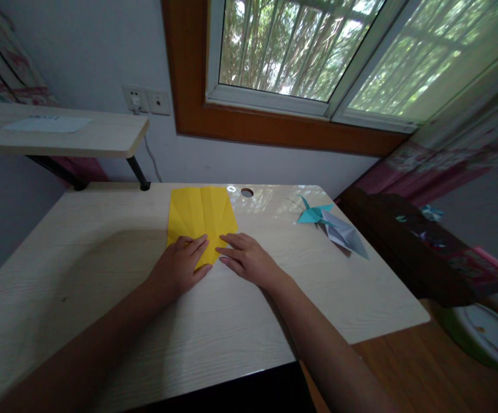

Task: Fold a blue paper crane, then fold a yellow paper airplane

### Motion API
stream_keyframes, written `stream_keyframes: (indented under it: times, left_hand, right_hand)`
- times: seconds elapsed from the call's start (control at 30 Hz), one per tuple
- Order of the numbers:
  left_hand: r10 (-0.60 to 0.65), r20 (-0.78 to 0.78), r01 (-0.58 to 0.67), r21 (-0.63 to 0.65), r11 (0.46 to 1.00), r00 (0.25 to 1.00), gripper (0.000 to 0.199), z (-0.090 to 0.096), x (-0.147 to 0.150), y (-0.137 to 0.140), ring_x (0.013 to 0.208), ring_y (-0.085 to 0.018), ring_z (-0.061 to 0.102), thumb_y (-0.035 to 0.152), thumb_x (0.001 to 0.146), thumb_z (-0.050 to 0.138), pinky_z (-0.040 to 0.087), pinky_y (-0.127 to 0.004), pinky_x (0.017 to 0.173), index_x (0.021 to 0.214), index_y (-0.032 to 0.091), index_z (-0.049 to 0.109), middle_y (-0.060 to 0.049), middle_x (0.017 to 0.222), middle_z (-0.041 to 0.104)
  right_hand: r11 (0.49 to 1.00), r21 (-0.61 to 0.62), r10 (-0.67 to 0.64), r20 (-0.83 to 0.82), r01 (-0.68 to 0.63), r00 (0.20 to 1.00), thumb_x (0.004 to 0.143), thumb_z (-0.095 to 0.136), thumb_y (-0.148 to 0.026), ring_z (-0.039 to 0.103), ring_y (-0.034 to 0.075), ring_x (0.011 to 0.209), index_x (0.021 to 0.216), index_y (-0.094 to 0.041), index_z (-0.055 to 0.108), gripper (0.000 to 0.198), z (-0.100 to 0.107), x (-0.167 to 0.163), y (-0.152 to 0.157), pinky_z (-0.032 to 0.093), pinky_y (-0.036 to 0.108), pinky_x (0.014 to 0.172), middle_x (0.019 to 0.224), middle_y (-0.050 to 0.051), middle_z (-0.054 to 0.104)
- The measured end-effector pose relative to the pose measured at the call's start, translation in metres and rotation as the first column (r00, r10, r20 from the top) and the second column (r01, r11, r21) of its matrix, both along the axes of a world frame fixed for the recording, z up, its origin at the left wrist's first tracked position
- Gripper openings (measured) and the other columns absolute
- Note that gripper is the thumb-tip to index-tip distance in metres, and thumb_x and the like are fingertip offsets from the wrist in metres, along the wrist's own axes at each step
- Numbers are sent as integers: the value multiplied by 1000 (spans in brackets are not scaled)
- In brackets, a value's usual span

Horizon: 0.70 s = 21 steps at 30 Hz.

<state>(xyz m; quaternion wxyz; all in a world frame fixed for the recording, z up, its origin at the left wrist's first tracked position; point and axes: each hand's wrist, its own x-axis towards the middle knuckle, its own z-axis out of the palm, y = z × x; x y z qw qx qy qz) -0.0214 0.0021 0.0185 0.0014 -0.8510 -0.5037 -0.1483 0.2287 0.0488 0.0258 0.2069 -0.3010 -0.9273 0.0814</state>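
A yellow sheet of folding paper [201, 212] lies on the pale wooden table in front of me. Vertical crease lines run across it, and its near end narrows between my hands. My left hand [184, 264] rests on the lower left part, fingers stretched out and thumb at the near tip. On the lower right edge lie the spread fingertips of my right hand [246, 258]. The sheet's near corners are partly hidden beneath my fingers.
To the right on the table [124, 258] sit a turquoise folded paper figure [313, 214] and a grey-white folded paper piece [344, 232]. A raised shelf [102, 137] holding a paper sheet [46, 124] stands at the left back. A round hole [247, 193] pierces the tabletop.
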Motion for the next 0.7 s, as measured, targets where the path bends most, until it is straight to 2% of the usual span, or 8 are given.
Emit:
stream_keyframes:
  times: [0.1, 0.23, 0.37, 0.5, 0.7]
  left_hand:
    - [-31, -17, 31, 1, 1000, 999, 50, 1, -2, 1, 120, -34, 54, 44, 98, 55, 47, -51, 104, 139, 15, 61, -12, 145, 59]
    - [-140, -34, 140, 9, 990, 990, 40, 2, -7, 3, 128, -33, 52, 38, 101, 51, 46, -52, 107, 134, 20, 65, -9, 142, 63]
    - [-213, 5, 213, 25, 977, 977, 37, -1, -11, 5, 136, -29, 51, 33, 102, 50, 44, -49, 113, 132, 19, 66, -10, 139, 64]
    - [-274, 52, 272, 47, 961, 960, 34, -7, -14, 7, 135, -27, 55, 30, 103, 50, 42, -49, 116, 131, 20, 68, -12, 140, 64]
    - [-383, 75, 377, 78, 923, 921, 31, -15, -18, 8, 139, -32, 51, 33, 102, 53, 42, -55, 115, 125, 26, 72, -11, 140, 64]
  right_hand:
    - [1000, -10, -24, 44, 25, 999, 101, 57, -40, 55, 28, 136, 128, -33, 70, 31, 3, 2, -2, 39, 56, 115, 146, 7, 60]
    - [997, -22, -67, 108, 70, 992, 100, 57, -44, 48, 31, 142, 129, -37, 69, 32, 6, 3, -5, 35, 61, 117, 149, 4, 57]
    - [995, -19, -92, 145, 95, 985, 100, 57, -47, 44, 32, 145, 135, -38, 64, 37, 5, 5, -4, 33, 63, 117, 154, 4, 52]
    - [988, -18, -150, 154, 154, 977, 102, 53, -47, 44, 30, 146, 139, -37, 60, 40, 1, 7, -1, 32, 61, 118, 158, 5, 47]
    - [962, -18, -264, 210, 274, 941, 104, 47, -48, 42, 29, 147, 143, -33, 57, 43, 2, 9, 2, 31, 59, 119, 159, 5, 45]
